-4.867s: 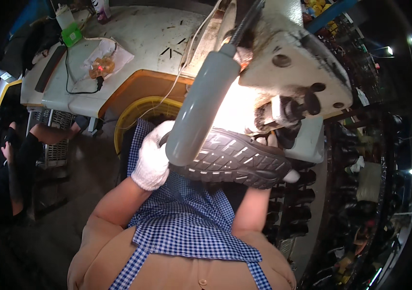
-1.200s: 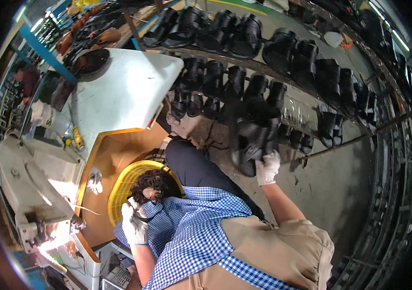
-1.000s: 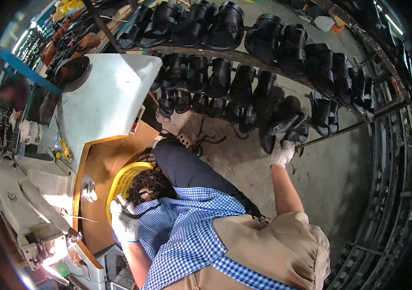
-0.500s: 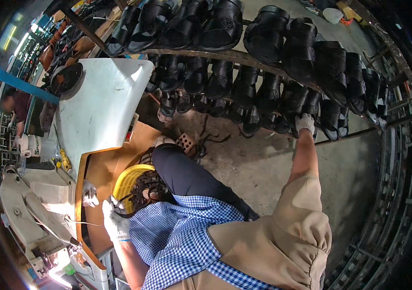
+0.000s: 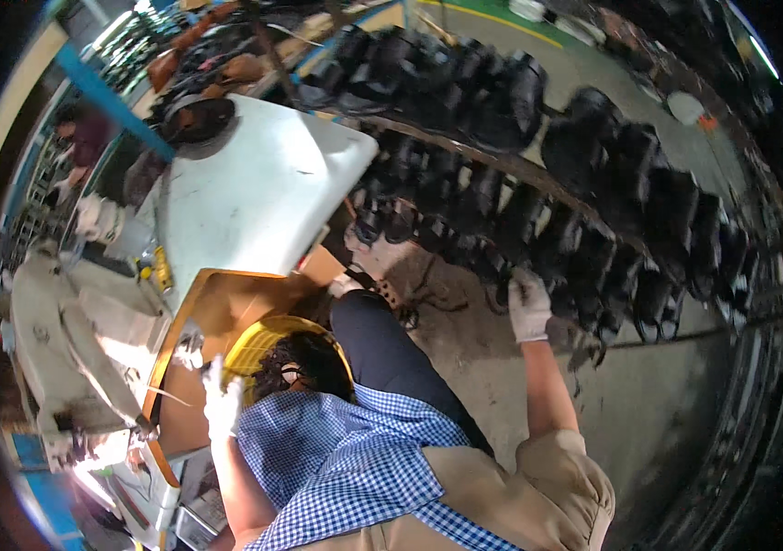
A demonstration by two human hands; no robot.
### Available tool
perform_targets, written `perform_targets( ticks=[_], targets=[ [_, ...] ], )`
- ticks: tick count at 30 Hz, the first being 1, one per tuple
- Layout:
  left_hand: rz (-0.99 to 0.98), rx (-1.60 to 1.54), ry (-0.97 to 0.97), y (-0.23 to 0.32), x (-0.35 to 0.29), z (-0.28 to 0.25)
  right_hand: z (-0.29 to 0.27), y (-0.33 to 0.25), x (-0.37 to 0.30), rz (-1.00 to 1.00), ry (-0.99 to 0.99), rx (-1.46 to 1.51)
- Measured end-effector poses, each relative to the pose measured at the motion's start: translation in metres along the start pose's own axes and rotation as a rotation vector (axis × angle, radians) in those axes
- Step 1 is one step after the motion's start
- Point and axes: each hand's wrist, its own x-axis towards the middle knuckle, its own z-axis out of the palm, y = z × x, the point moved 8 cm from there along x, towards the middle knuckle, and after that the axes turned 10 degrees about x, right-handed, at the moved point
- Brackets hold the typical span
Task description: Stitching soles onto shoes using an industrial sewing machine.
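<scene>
Black strapped sandals (image 5: 522, 220), dark shoe rack's (image 5: 490, 155) lower edge: white-gloved right hand (image 5: 529, 308) alongside, reaching, I judge; next calls for clearance. Fingers, white-gloved left hand (image 5: 223, 404) too: I cannot tell.

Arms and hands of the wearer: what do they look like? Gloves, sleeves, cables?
Left hand and right hand: white gloves reaching the wrists. Left forearm and right forearm: bare. Right sleeve: loose, creased, plain tan, ending near the elbow. No cables visible on either arm.
</scene>
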Motion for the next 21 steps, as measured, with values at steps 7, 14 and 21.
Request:
perform_targets(
  ticks=[7, 14, 21],
  targets=[
    [-0.034, -0.099, -0.248, 0.001, -0.050, 0.011, 0.154, -0.236, 0.108, -0.544, -0.238, 0.180],
    [0.027, -0.317, -0.356, 0.017, -0.109, 0.015, 0.273, -0.331, 0.266, -0.618, -0.323, -0.481],
    [-0.064, -0.487, -0.436, 0.010, -0.137, 0.024, 0.321, -0.302, 0.327, -0.322, -0.412, -0.647]
  ],
)
